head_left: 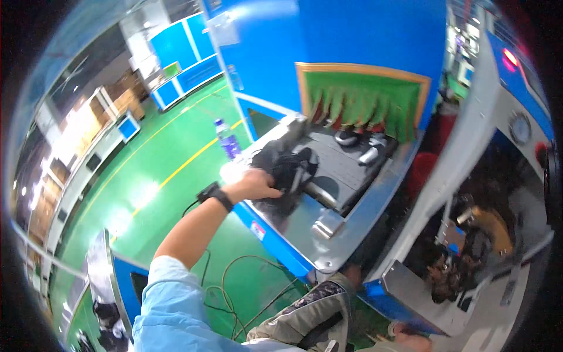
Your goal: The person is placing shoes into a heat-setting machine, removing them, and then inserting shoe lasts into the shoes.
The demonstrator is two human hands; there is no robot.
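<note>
My left hand (257, 184) reaches in from the lower left, a dark band on its wrist. Its fingers close around the near side of a black shoe (287, 167) with pale stripes, at the left edge of a dark conveyor bed. Motion blurs this spot, and other dark pieces lie against the shoe. Further right on the bed are a dark shoe with a pale rim (346, 137) and a grey-white shoe (372, 151). I cannot make out my right hand.
A blue machine (363, 32) has an opening hung with green strips (363, 97). On its metal ledge are a shiny metal block (327, 224) and a bottle with purple contents (227, 139). Cables (226, 287) trail over the green floor. Another machine (469, 176) stands at right.
</note>
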